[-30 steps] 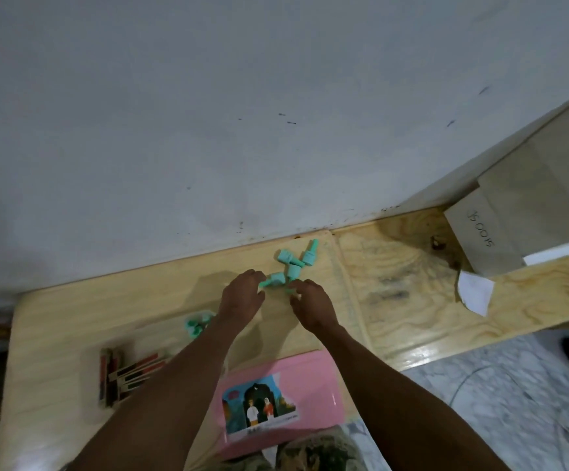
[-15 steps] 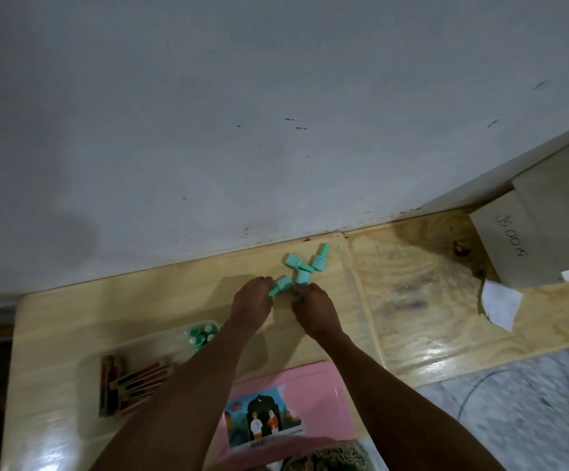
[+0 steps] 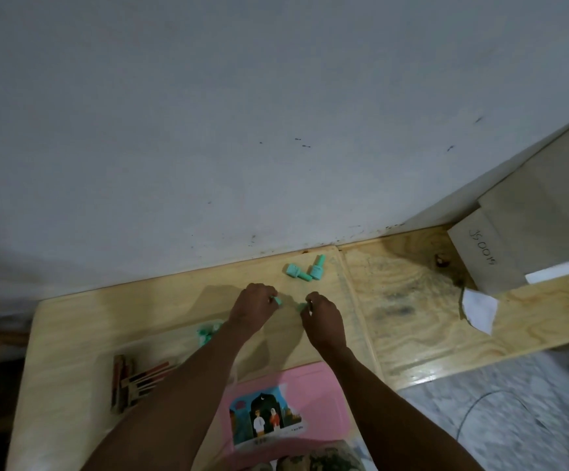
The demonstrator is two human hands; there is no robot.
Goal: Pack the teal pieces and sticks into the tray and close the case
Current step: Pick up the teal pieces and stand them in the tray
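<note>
My left hand (image 3: 254, 305) pinches a small teal piece (image 3: 278, 301) at its fingertips. My right hand (image 3: 320, 316) pinches another teal piece (image 3: 301, 306), mostly hidden by the fingers. The two hands are a short way apart above the wooden table (image 3: 72, 334). Two teal pieces (image 3: 305, 271) lie near the wall beyond my hands. A clear tray (image 3: 161, 345) sits to the left under my left forearm, with teal pieces (image 3: 206, 331) in its far corner and dark and red sticks (image 3: 137, 379) at its near end. The pink case lid (image 3: 324, 385) lies at the near table edge.
A grey wall rises right behind the table. A cardboard box (image 3: 500, 253) with a handwritten number stands at the right, a white paper scrap (image 3: 478, 309) beside it. Tiled floor (image 3: 514, 402) with a thin cable lies beyond the table's right front edge.
My hands have drawn apart, each carrying a teal piece away from the cluster. Only two pieces are left lying by the wall. The camera shifted a little.
</note>
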